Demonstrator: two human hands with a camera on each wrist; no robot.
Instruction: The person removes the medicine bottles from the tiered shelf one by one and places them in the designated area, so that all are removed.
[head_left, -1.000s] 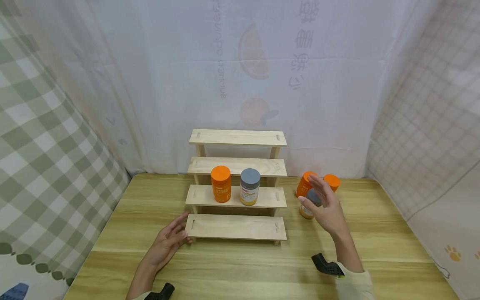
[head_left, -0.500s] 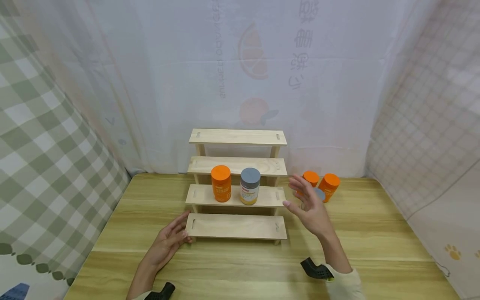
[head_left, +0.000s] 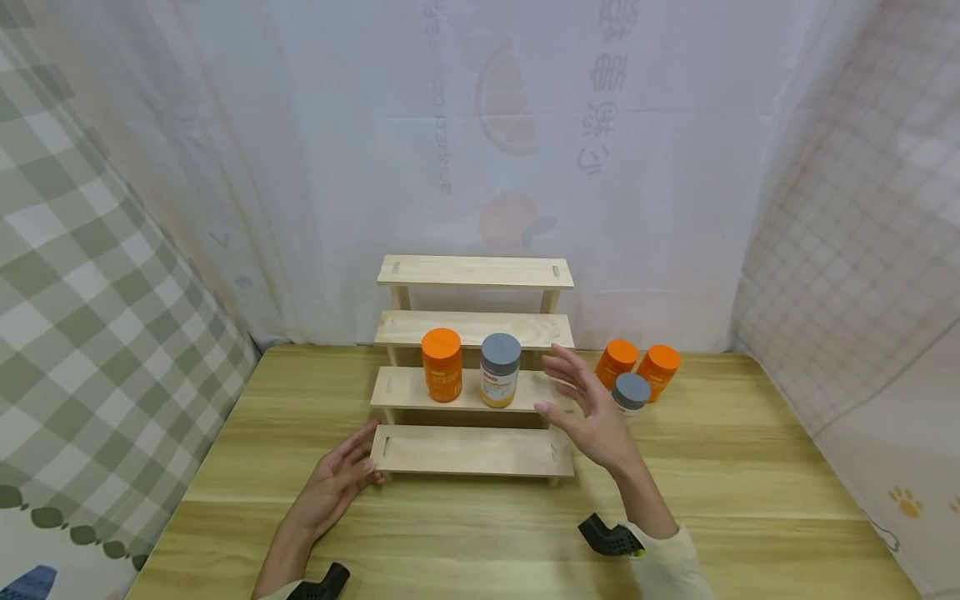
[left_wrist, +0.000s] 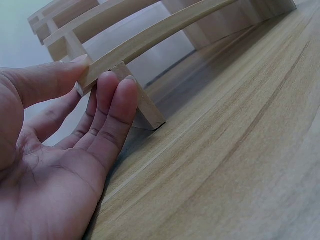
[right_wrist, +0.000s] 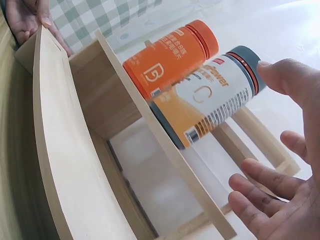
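My left hand (head_left: 333, 483) pinches the end of the lowest shelf (head_left: 471, 450) of the wooden stand (head_left: 468, 321), thumb on top and fingers curled underneath by the leg, at about 8 o'clock from the stand's middle. My right hand (head_left: 596, 423) is spread, thumb well away from the fingers, and holds nothing; it sits between 3 and 4 o'clock, near the grey-capped bottle (head_left: 499, 373) (from my right wrist the thumb overlaps the edge of its cap, but from my head I see a gap).

Counting up: one stand, four shelves, five bottles. Two bottles stand upright on the second shelf from the bottom, the grey-capped one and, just beside it at 9 o'clock, an orange bottle (head_left: 443, 371). Three more are on the table (head_left: 450, 542) at 3 o'clock from the stand: two orange bottles (head_left: 660, 373) side by side, and at their 6 o'clock another grey-capped one (head_left: 630, 392), its lower part hidden by my right hand. The stand is on the table, with one white curtain (head_left: 337, 208) at 12 o'clock.
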